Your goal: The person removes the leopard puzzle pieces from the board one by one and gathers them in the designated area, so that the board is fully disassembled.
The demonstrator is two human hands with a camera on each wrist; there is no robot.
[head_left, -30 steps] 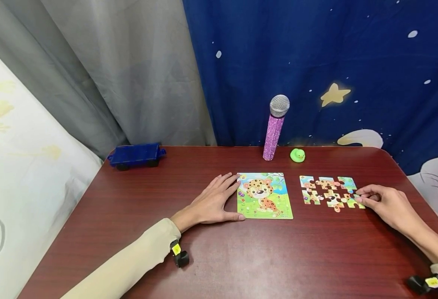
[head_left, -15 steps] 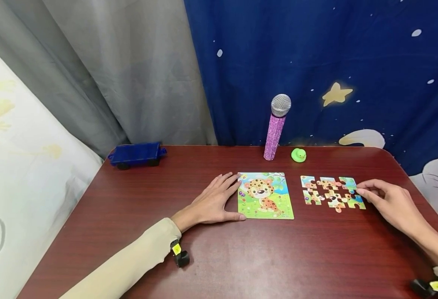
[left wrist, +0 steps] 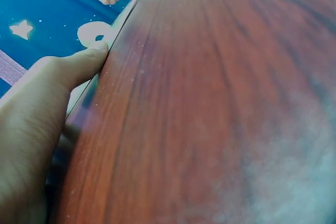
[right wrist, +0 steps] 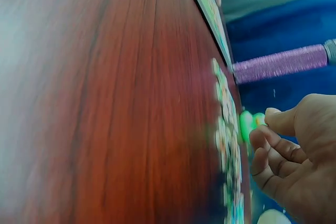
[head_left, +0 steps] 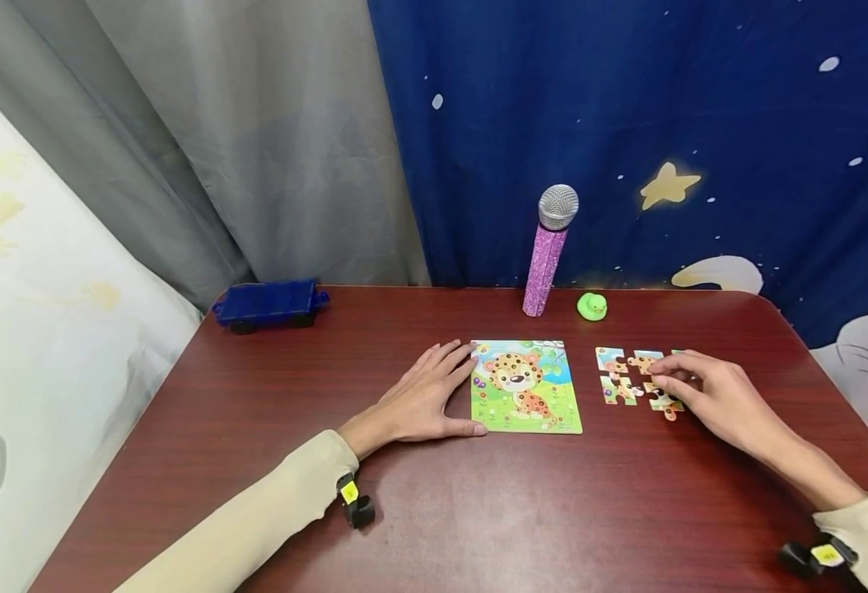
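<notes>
My left hand (head_left: pixel 428 399) lies with extended fingers against the left edge of a square leopard picture board (head_left: pixel 526 387); its thumb touches the lower left corner. That thumb (left wrist: pixel 84 64) also shows against the board's edge in the left wrist view. To the board's right lie several leopard puzzle pieces (head_left: pixel 615 389), spread in two rows with small gaps. Over the right-hand pieces hovers my right hand (head_left: pixel 723 403), fingers loosely bent, hiding some of them. In the right wrist view, no piece shows between its thumb and fingertips (right wrist: pixel 258 137).
A purple glittery microphone (head_left: pixel 545 251) stands upright behind the board. Beside it sits a green toy duck (head_left: pixel 592 307). A blue toy wagon (head_left: pixel 271 303) is at the table's back left corner. Grey and blue curtains hang behind the reddish-brown table (head_left: pixel 478 511).
My right hand has left the rightmost pieces and moved left over the middle ones, covering the right column. The left hand stays on the board.
</notes>
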